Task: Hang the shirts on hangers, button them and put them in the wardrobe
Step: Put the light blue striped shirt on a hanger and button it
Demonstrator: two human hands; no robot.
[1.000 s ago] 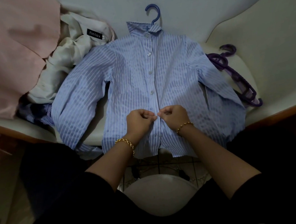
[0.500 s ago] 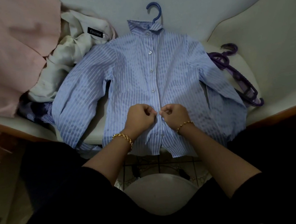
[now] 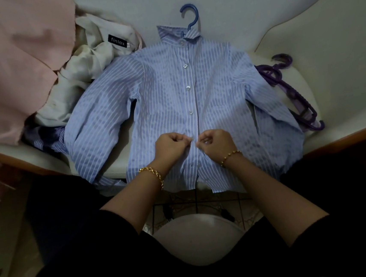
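A: How is the light?
B: Dim and cool. It is brightest on the blue-and-white striped cotton shirt (image 3: 168,88) beyond the left hand (image 3: 171,148); blotchy shadows mottle the cloth.
A: And nearer than that hand?
B: Nearly black, detail lost. The edges bow, and focus is slightly soft.

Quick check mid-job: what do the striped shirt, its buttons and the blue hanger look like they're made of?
Striped shirt: thin woven cloth, perhaps a cotton blend, matte, with soft creases. Buttons: small, pale and glossy, probably plastic; they catch the light. Blue hanger: smooth moulded plastic, judging by its even colour and rounded hook.

Two hands (image 3: 170,148) (image 3: 216,143), two gold bracelets (image 3: 152,174) (image 3: 230,156)
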